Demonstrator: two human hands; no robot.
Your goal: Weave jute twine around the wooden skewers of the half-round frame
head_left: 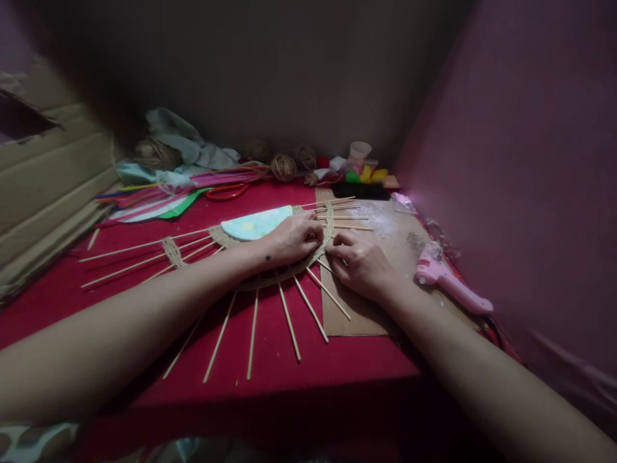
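A half-round fan frame lies on the table, with thin wooden sticks [254, 334] spreading from a pale blue-green half-disc [258, 223]. Jute twine [330, 218] is woven over and under the sticks in a curved outer band. My left hand [299, 236] reaches across the half-disc, its fingers curled closed at the inner side of the band on the right. Facing it, my right hand [359, 262] is closed in a pinch at the band's outer edge, between sticks. The twine at the fingertips is mostly hidden.
A pink glue gun [450, 283] lies on a cardboard sheet [366, 321] at right. Behind are twine balls [283, 166], red-handled scissors [226, 191], a dark phone-like slab [361, 191], a cup [359, 152] and coloured strips [193, 183]. Walls border the red-covered table [216, 392].
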